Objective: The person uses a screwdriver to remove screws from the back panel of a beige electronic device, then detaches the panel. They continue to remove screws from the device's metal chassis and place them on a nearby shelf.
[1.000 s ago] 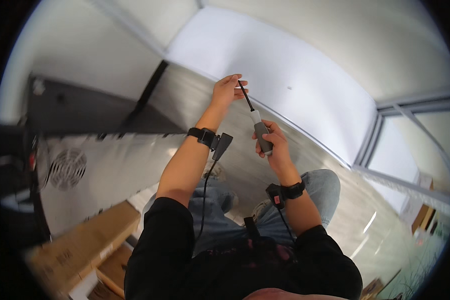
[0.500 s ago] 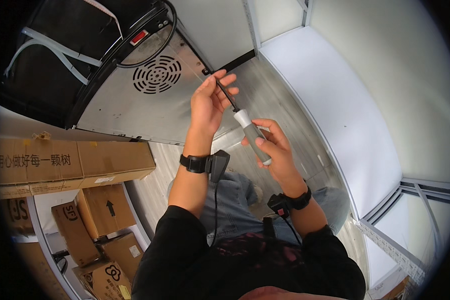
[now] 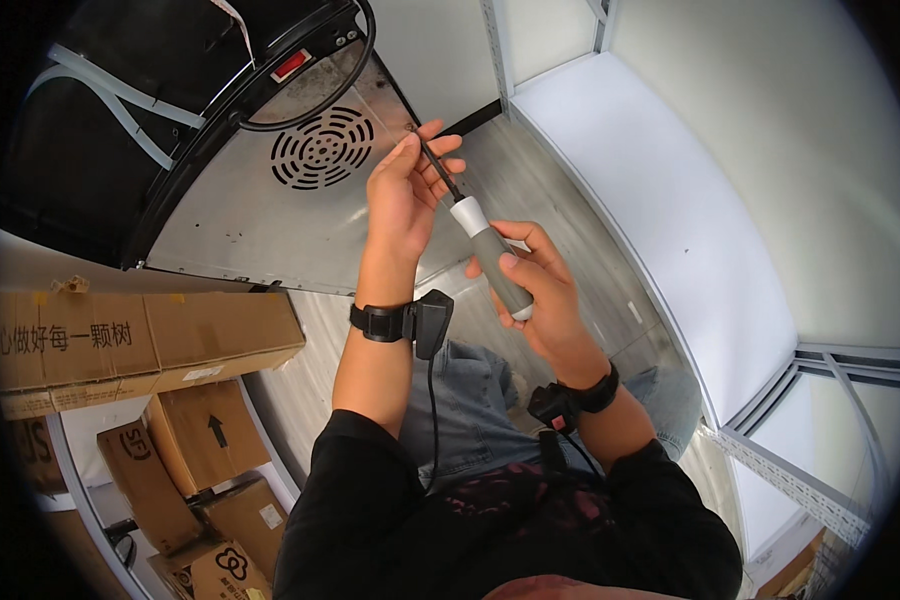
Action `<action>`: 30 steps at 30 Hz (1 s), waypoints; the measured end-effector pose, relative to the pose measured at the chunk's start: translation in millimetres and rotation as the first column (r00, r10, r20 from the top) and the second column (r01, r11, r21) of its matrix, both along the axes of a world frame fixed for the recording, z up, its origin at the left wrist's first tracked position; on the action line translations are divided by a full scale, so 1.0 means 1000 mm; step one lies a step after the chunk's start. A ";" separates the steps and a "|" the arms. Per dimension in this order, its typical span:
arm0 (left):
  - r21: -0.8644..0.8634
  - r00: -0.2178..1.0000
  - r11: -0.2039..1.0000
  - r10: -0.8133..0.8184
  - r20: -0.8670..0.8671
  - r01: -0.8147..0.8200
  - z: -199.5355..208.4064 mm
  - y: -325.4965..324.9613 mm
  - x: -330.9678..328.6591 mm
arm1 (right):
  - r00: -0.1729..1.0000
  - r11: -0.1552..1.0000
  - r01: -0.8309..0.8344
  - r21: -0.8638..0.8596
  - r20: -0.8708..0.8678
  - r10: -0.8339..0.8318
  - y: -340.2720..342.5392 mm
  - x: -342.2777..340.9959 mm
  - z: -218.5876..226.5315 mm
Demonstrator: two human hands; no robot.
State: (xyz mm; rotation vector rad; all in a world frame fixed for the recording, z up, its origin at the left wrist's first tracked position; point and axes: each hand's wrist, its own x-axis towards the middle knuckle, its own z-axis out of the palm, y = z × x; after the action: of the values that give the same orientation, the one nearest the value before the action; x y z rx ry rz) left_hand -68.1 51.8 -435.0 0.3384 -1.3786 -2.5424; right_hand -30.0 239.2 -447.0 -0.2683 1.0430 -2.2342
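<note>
Screwdriver spans both hands beside a metal panel

Head view: the screwdriver (image 3: 500, 262) slants between the hands, its tip near the right-hand edge of the metal panel (image 3: 225, 225); whether it touches, I cannot tell. The right hand (image 3: 550, 295) has its fingers wrapped round the handle. At the left hand (image 3: 398, 195) thumb and fingers lightly pinch the shaft near its tip, the rest loosely spread.

The tool looks fairly light and stiff, unlikely to break; the thick grey handle seems the best hold — the thin, dark shaft could slip.

No lettering is readable on it. The long carton (image 3: 220, 325) bears large dark characters; smaller cartons (image 3: 255, 525), between the shelf's (image 3: 71, 480) edges, show an arrow, logos and labels.
</note>
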 end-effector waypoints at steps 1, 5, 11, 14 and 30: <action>0.003 1.000 1.000 -0.006 -0.004 0.006 0.000 0.000 0.000 | 1.000 1.000 0.002 -0.010 0.008 -0.002 -0.001 0.001 0.000; 0.041 0.998 0.998 -0.044 -0.040 0.046 -0.003 -0.003 -0.001 | 1.000 0.999 0.016 -0.032 0.024 -0.015 -0.001 0.003 0.000; 0.013 0.999 0.999 -0.039 -0.017 0.039 0.001 -0.003 -0.001 | 0.991 0.991 0.025 -0.134 0.131 -0.008 -0.004 0.003 0.005; 0.014 0.999 0.999 -0.029 -0.027 0.029 0.001 -0.002 0.000 | 0.969 0.966 0.018 -0.259 0.241 0.047 -0.002 0.002 0.008; 0.009 0.999 1.000 -0.028 0.024 0.027 -0.002 -0.007 -0.001 | 0.887 0.937 0.263 0.230 -0.440 -0.141 -0.020 0.009 -0.006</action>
State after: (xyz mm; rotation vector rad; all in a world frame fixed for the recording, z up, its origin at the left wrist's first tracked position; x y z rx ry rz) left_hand -69.3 44.6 -437.4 0.3548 -1.3901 -2.5755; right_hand -21.0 219.5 -453.0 -0.5510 1.6763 -2.2203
